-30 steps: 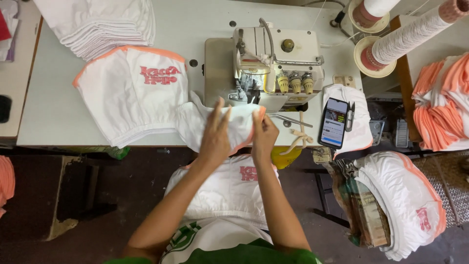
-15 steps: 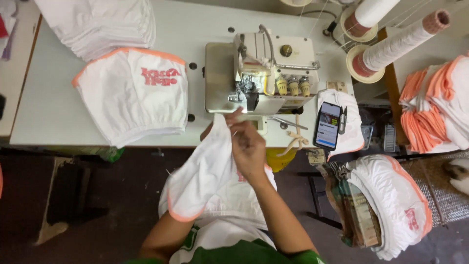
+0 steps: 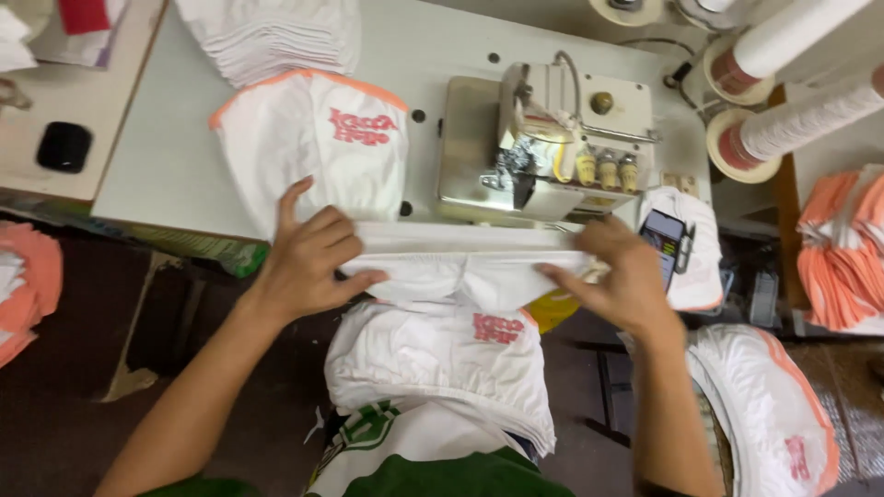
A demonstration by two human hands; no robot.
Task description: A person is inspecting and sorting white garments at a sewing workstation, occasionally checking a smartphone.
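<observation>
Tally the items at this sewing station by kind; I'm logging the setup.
Sewing machine: 1
Phone: 1
Large wound white thread cones: 2
Hands on the white garment, left hand and right hand: 2
Total: 6
</observation>
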